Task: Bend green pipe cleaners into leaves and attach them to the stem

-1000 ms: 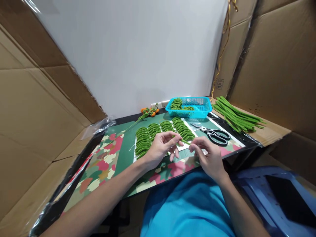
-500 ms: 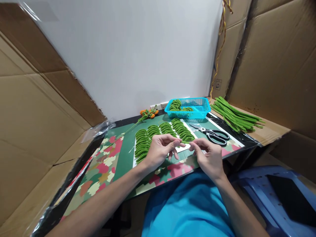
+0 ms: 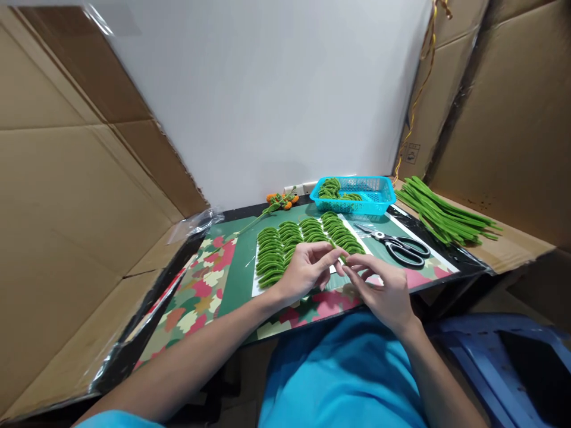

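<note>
Above the near edge of a white sheet (image 3: 256, 290), my left hand (image 3: 311, 266) and my right hand (image 3: 382, 289) meet fingertip to fingertip. Both pinch a short green pipe cleaner (image 3: 343, 259), mostly covered by the fingers. Curved green pipe cleaner pieces (image 3: 270, 255) lie on the sheet in several neat columns, some hidden behind my left hand. To the right of the sheet rest black-handled scissors (image 3: 397, 245), blades partly apart and pointing left.
A blue plastic basket (image 3: 352, 206) at the back holds more bent green pieces. Long green pipe cleaners (image 3: 446, 214) are heaped at the right. An orange flower stem (image 3: 279, 203) lies behind the sheet. Cardboard walls (image 3: 57, 196) flank the table; a blue stool (image 3: 486, 351) stands lower right.
The view has swung slightly left, so the table things sit further right. My hands have come closer together, and less of the pipe cleaner shows between them.
</note>
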Tool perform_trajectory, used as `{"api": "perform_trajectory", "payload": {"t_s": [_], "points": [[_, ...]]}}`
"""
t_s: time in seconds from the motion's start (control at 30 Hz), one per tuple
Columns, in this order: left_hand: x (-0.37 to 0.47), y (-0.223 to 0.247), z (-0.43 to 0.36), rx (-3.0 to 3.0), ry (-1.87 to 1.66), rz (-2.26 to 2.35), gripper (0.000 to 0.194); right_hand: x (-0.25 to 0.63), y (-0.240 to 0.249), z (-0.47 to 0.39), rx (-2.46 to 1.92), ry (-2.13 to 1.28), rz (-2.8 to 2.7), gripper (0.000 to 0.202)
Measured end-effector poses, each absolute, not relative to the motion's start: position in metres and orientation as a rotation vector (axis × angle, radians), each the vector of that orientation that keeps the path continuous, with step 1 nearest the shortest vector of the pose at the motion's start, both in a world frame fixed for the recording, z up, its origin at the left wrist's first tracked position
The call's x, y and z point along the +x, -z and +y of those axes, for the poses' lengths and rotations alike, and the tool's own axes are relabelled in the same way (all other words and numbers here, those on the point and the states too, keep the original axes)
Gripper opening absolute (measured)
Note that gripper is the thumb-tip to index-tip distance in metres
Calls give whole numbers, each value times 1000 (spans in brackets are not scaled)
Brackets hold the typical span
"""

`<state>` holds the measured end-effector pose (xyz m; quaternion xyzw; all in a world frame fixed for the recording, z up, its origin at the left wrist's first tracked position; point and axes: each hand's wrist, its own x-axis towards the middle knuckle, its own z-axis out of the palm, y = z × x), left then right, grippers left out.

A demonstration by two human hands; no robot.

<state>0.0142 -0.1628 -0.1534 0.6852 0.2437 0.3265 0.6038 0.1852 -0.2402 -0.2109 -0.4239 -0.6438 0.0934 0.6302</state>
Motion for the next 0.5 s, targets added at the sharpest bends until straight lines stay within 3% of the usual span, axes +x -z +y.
{"api": "perform_trajectory", "payload": {"t_s": [0.5], "points": [[8,156,-164,1645,-674,553,43,191,213,-241,-869,-171,-1647,36]]}}
